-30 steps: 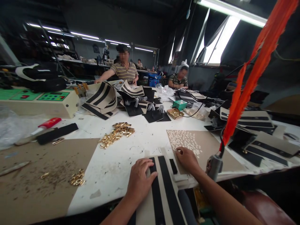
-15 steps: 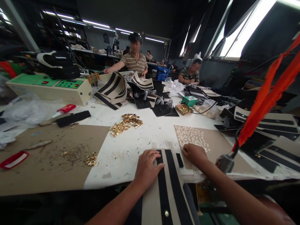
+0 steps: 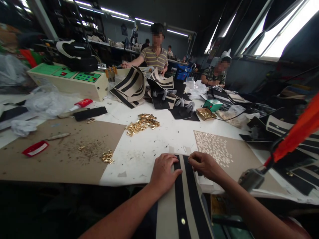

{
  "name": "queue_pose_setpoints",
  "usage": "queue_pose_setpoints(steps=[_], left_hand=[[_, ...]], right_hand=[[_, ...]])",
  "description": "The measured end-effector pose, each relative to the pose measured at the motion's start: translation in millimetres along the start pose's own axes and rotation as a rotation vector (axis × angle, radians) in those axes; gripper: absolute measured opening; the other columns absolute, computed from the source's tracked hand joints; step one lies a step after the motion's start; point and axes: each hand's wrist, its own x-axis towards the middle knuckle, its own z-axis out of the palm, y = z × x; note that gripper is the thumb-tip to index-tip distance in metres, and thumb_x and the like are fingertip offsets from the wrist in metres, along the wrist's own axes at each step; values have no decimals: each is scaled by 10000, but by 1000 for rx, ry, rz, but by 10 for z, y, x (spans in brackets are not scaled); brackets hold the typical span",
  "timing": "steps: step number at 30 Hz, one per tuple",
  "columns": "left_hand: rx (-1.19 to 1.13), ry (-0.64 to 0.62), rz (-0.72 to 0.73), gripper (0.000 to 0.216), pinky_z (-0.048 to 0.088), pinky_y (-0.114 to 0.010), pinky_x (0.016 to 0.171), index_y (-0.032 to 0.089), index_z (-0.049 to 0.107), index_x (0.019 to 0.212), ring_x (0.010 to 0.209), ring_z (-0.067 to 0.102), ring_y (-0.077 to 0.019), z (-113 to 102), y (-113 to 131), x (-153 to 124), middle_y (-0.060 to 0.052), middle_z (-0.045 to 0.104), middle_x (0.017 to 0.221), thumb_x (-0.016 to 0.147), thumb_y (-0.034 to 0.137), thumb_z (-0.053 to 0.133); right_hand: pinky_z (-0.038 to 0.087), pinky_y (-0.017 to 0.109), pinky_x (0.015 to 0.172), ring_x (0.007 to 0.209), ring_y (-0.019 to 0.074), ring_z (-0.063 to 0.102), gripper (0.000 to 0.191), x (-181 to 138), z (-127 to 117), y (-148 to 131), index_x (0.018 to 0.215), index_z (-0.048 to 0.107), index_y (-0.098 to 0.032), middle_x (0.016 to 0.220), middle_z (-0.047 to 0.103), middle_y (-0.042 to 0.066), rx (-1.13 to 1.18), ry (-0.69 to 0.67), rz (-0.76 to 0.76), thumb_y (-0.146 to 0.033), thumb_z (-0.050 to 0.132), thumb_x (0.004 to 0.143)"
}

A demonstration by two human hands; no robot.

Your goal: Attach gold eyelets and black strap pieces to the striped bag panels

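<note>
A beige panel with black stripes (image 3: 167, 212) hangs over the near edge of the table, its far end lying on the top. On that far end rests my left hand (image 3: 164, 172), fingers laid over a stripe and thumb apart. My right hand (image 3: 203, 165) is closed in a pinch above the other black stripe; what its fingertips hold, if anything, is too small to make out. A round gold stud (image 3: 183, 221) shows low on the panel. Just right of my right hand, small pale washer-like rings (image 3: 214, 147) are spread on a brown board (image 3: 245, 158).
Gold metal fittings (image 3: 142, 124) lie heaped mid-table, with more on a brown sheet (image 3: 82, 172) at left. An orange strip (image 3: 299, 127) hangs at right. Striped pieces (image 3: 132, 87), a control box (image 3: 74, 84) and two co-workers (image 3: 155, 56) are behind.
My right hand has moved left from the board of small rings to the far end of the striped panel. My left hand stays on the panel. The camera view has turned slightly left.
</note>
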Motion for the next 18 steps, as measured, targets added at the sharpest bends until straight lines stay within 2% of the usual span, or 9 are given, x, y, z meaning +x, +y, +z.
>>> queue_pose_setpoints(steps=[2,5,10,15,18], left_hand=[[3,0,-3,374,453,-493,1049,242,706,1059,1204,602,-297,3,-4,0,-43,735,1196,738,205,895],[-1,-6,2,363,456,-481,1042,239,694,1068,1194,600,-290,9,-6,-7,-42,730,1189,755,189,870],[12,-10,2,338,457,-479,1031,243,684,1077,1182,598,-295,21,-6,-8,-47,722,1177,781,194,839],[23,-12,0,382,450,-481,1051,233,676,1109,1201,592,-293,27,-19,-3,-54,714,1203,770,189,846],[23,-7,11,402,457,-485,1050,236,673,1134,1199,598,-292,20,-13,-6,-57,713,1213,773,195,846]], right_hand=[[432,246,604,636,160,598,228,24,97,-164,864,664,-201,686,647,-23,154,-52,-73,-345,497,922],[419,247,641,688,161,578,216,112,232,-259,800,663,-208,716,651,-17,105,-55,-121,-339,528,905],[385,260,633,674,166,549,169,195,378,-170,757,647,-216,694,637,-14,21,-18,-83,-304,557,869],[396,266,640,681,172,585,134,225,407,-180,741,664,-212,695,661,-5,24,20,-23,-261,571,824],[431,279,670,705,183,617,150,189,389,-226,821,695,-215,732,690,1,57,57,-10,-277,560,840]])
